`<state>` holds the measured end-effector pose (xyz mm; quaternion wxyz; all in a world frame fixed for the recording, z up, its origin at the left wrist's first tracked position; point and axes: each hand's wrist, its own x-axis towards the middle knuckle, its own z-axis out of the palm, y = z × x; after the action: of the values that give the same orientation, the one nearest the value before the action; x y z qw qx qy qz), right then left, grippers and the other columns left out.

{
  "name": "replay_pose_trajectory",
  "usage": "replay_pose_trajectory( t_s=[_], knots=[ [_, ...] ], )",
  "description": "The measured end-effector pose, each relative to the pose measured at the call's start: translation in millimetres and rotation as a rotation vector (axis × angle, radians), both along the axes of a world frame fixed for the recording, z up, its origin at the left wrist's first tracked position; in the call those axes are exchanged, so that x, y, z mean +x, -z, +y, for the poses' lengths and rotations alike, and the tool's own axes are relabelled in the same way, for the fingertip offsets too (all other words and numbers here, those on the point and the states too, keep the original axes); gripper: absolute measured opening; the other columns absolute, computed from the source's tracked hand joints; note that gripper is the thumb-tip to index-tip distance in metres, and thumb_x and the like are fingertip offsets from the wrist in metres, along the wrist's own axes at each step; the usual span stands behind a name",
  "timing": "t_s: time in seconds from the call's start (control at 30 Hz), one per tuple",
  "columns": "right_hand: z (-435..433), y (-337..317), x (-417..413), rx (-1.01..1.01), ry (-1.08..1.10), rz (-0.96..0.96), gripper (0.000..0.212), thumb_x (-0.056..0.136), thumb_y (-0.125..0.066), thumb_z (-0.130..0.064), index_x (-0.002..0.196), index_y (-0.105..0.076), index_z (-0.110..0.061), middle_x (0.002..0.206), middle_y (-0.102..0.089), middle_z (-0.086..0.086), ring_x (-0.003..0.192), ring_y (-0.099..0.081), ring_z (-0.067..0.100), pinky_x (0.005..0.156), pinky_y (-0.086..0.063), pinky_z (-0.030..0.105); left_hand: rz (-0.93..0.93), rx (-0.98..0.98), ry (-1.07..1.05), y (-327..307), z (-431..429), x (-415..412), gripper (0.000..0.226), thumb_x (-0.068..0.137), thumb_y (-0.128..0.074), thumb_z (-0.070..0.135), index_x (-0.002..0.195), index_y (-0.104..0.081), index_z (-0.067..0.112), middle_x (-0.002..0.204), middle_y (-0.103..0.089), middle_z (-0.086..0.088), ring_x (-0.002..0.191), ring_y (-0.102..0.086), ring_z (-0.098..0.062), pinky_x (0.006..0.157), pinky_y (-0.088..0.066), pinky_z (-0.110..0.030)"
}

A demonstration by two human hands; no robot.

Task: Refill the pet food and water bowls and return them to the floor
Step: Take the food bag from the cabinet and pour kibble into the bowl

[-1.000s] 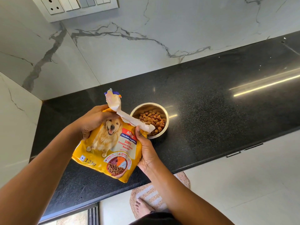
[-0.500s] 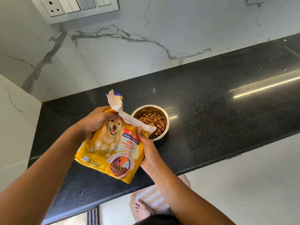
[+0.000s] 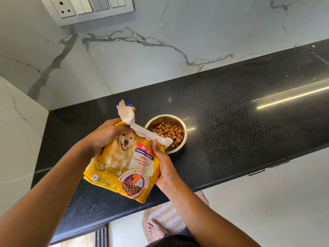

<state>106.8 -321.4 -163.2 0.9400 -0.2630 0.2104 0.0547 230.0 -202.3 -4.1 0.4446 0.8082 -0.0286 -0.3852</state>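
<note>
- Bag of dog food (image 3: 122,163), yellow plastic with a golden dog printed on its front, is held upright over the near left part of the counter; whether its bottom touches the surface cannot be told.
- Left hand (image 3: 105,138) grips the bag's upper left corner, with its fingers curled over the top edge.
- Right hand (image 3: 163,168) holds the bag's right edge, the thumb pressed on the front near the top and the other fingers hidden behind the bag.
- Torn white strip (image 3: 142,131) of the bag's top runs from above the left hand down to the right thumb, crossing in front of the bowl's near left rim.
- Round stainless steel bowl (image 3: 156,120) stands on the counter just right of and behind the bag.
- Brown kibble (image 3: 169,132) covers the bowl's bottom.
- Black speckled stone counter (image 3: 231,122) runs from the left corner off to the right.
- White marble wall (image 3: 160,59) with grey veins rises at the far side, with a white switch plate (image 3: 89,8) at the top left.
- Striped beige mat (image 3: 165,216) lies on the floor below the counter's near edge, with a bare foot (image 3: 156,230) on it.
</note>
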Motion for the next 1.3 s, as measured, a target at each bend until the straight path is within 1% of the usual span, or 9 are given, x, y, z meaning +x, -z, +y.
replay_pose_trajectory(
  t_s=[0.37,0.47,0.67,0.73,0.8,0.87,1.03,1.2,1.3],
  knots=[
    [15.2,1.8,-14.1,-0.020,-0.035,0.017,0.090,0.076,-0.088,-0.059,0.148,-0.061,-0.013,0.144,-0.066,0.023,0.136,-0.061,0.045,0.115,-0.044,0.069,0.000,-0.004,-0.005,1.9,17.7,-17.7,0.031,0.101,-0.060,0.028,0.131,-0.063,0.023,0.116,-0.077,-0.011,0.104,-0.076,-0.034,0.098,-0.057,-0.056],
    [15.2,1.8,-13.7,-0.035,-0.028,0.048,0.083,0.082,-0.084,-0.057,0.149,-0.061,-0.013,0.143,-0.067,0.022,0.134,-0.063,0.044,0.114,-0.046,0.068,-0.002,0.000,-0.017,0.6,18.9,-20.0,0.032,0.101,-0.060,0.028,0.133,-0.061,0.023,0.117,-0.075,-0.012,0.106,-0.074,-0.035,0.098,-0.057,-0.055],
    [12.2,-3.3,-16.7,0.016,-0.034,0.052,0.058,0.102,-0.062,-0.051,0.147,-0.062,-0.013,0.141,-0.069,0.021,0.124,-0.070,0.039,0.106,-0.056,0.060,0.009,0.010,-0.038,-3.7,17.5,-19.5,0.033,0.102,-0.060,0.028,0.134,-0.059,0.022,0.119,-0.074,-0.014,0.107,-0.073,-0.037,0.101,-0.055,-0.058],
    [13.7,-4.0,-15.0,-0.004,-0.033,0.053,0.064,0.097,-0.070,-0.052,0.147,-0.062,-0.013,0.142,-0.068,0.022,0.128,-0.067,0.041,0.109,-0.053,0.064,0.011,0.022,-0.040,-4.6,16.7,-19.0,0.033,0.102,-0.060,0.028,0.135,-0.058,0.022,0.119,-0.074,-0.014,0.107,-0.073,-0.037,0.101,-0.055,-0.058],
    [15.7,-4.0,-11.6,-0.039,-0.020,0.060,0.079,0.086,-0.083,-0.054,0.148,-0.061,-0.011,0.144,-0.066,0.024,0.135,-0.062,0.046,0.115,-0.045,0.069,0.007,0.031,-0.039,-5.4,15.2,-19.4,0.034,0.102,-0.060,0.027,0.135,-0.057,0.021,0.119,-0.073,-0.014,0.107,-0.073,-0.038,0.101,-0.055,-0.058],
    [15.1,-1.2,-8.9,-0.046,-0.013,0.064,0.085,0.080,-0.088,-0.055,0.148,-0.061,-0.010,0.144,-0.066,0.024,0.136,-0.061,0.047,0.116,-0.043,0.071,0.007,0.033,-0.043,-5.4,13.5,-19.5,0.033,0.102,-0.060,0.026,0.135,-0.058,0.022,0.119,-0.073,-0.015,0.107,-0.072,-0.038,0.101,-0.055,-0.057],
    [7.8,0.8,-11.2,0.002,-0.038,0.052,0.064,0.097,-0.071,-0.052,0.147,-0.062,-0.013,0.143,-0.067,0.022,0.134,-0.063,0.044,0.114,-0.048,0.066,0.024,0.027,-0.058,-5.2,11.9,-19.0,0.028,0.102,-0.060,0.027,0.130,-0.060,0.023,0.117,-0.074,-0.014,0.106,-0.073,-0.036,0.100,-0.055,-0.057],
    [6.1,-6.6,-8.7,-0.046,-0.028,0.060,0.081,0.080,-0.088,-0.055,0.145,-0.064,-0.013,0.142,-0.068,0.023,0.134,-0.063,0.045,0.115,-0.043,0.071,0.019,0.013,-0.058,-2.6,10.5,-17.8,0.029,0.102,-0.060,0.027,0.130,-0.060,0.024,0.118,-0.074,-0.014,0.107,-0.073,-0.037,0.101,-0.055,-0.057],
    [-1.1,-4.4,-6.8,-0.041,-0.028,0.055,0.069,0.090,-0.080,-0.050,0.146,-0.062,-0.013,0.140,-0.069,0.023,0.131,-0.065,0.044,0.113,-0.047,0.068,0.013,-0.024,-0.073,-2.0,8.7,-16.7,0.022,0.101,-0.060,0.026,0.123,-0.062,0.025,0.114,-0.075,-0.012,0.103,-0.074,-0.035,0.093,-0.058,-0.053]
  ],
)
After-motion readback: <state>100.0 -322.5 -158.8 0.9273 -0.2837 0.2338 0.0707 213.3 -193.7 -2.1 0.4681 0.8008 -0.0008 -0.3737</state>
